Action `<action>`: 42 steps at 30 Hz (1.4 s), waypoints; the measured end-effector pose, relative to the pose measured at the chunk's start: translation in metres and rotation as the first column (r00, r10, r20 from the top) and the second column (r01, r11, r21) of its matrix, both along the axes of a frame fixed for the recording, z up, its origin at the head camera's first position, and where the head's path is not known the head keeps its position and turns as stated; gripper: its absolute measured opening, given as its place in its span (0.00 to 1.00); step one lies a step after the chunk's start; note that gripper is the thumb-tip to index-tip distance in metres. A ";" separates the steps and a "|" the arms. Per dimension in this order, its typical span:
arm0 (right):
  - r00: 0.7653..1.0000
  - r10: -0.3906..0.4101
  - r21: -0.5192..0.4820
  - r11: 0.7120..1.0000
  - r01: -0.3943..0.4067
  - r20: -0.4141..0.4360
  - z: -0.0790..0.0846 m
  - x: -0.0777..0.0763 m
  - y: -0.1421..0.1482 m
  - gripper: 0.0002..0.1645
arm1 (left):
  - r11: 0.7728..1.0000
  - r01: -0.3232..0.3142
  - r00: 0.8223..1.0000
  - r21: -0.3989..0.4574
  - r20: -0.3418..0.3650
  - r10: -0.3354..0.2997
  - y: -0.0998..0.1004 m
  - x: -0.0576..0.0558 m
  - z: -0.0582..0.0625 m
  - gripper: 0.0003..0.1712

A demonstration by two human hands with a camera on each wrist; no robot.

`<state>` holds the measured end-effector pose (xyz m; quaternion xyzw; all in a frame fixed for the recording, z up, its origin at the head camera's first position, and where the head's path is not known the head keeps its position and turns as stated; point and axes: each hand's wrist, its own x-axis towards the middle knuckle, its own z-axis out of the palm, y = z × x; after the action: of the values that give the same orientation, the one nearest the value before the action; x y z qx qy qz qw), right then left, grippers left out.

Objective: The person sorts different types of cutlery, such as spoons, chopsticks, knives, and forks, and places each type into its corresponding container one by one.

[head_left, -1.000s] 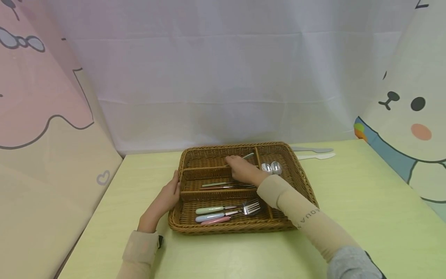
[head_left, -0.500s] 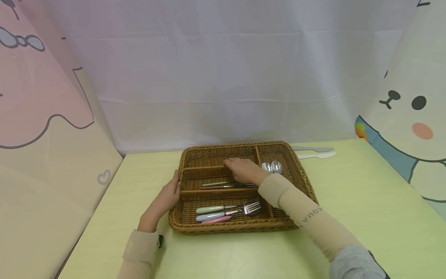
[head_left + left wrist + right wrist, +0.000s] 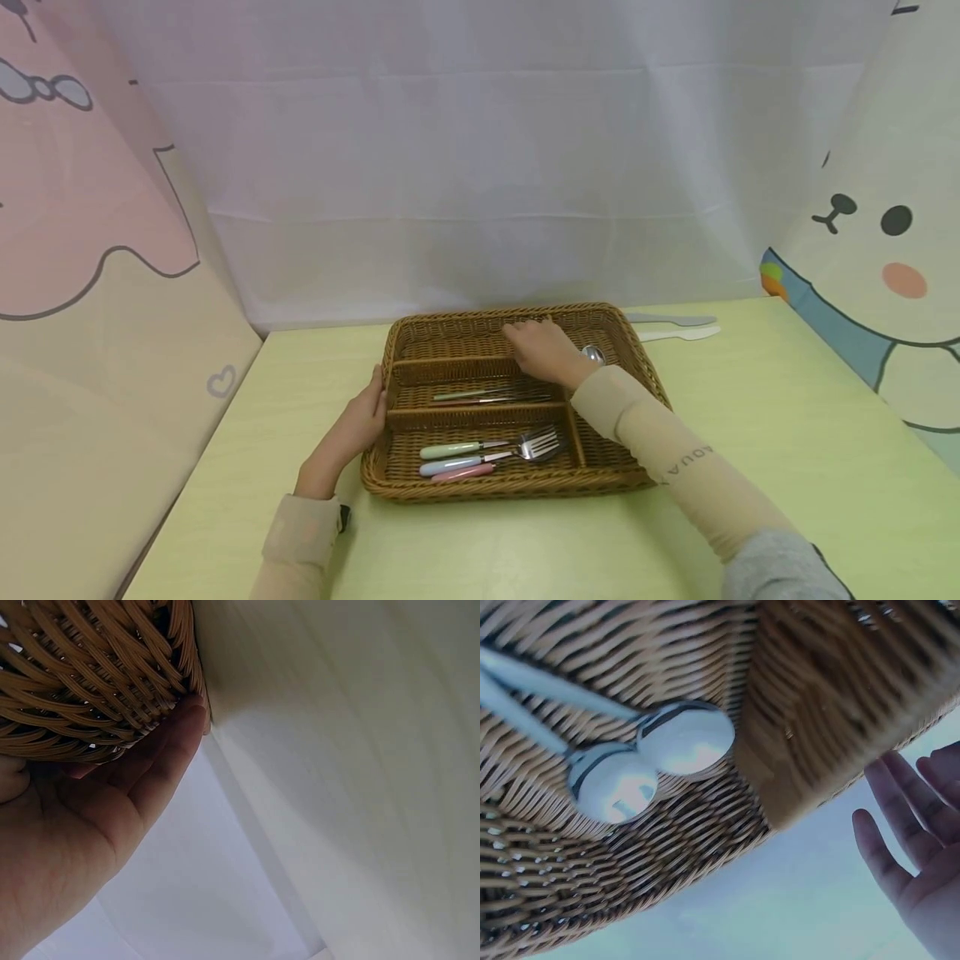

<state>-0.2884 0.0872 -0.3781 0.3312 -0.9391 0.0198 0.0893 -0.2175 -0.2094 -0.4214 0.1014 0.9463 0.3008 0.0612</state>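
My left hand rests against the left end of a brown wicker cutlery basket. In the left wrist view its straight fingers lie along the outer weave. Above the back compartment, by the divider, is my right hand. The right wrist view shows its fingers spread loosely, with nothing visible in them. Two shiny spoons lie in the right compartment, partly hidden by the hand in the head view. Thin utensils with green and reddish handles lie in the middle compartment.
In the front compartment are a fork and pastel handles in green, blue and pink. Two pale knives lie on the light green table behind the basket's right corner. A white curtain hangs behind.
My right hand has moved right and slightly back, covering one spoon in the head view. The pale green tip beside it a second ago is out of sight. My left hand stays put.
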 end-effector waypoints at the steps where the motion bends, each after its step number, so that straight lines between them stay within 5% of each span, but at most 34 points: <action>1: 1.000 -0.007 -0.004 1.000 0.007 -0.014 0.001 0.000 0.002 0.12 | 1.000 0.000 1.000 0.002 0.001 0.000 0.000 0.000 0.000 0.31; 9: 0.993 -0.092 -0.025 0.996 0.091 -0.072 0.007 -0.005 0.026 0.12 | 1.000 0.001 1.000 0.005 0.003 -0.001 0.000 0.000 -0.002 0.32; 29: 0.965 -0.258 -0.127 0.960 0.251 -0.037 0.017 -0.014 0.098 0.04 | 1.000 0.002 1.000 -0.010 -0.005 -0.002 0.000 0.001 0.001 0.31; 42: 0.918 -0.380 -0.104 0.914 0.391 0.111 0.015 -0.013 0.151 0.18 | 1.000 0.004 1.000 0.009 0.005 -0.004 0.001 0.000 -0.001 0.32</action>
<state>-0.3012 0.2383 -0.3629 0.1318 -0.9859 0.0747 0.0705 -0.2178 -0.2085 -0.4225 0.1030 0.9445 0.3054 0.0639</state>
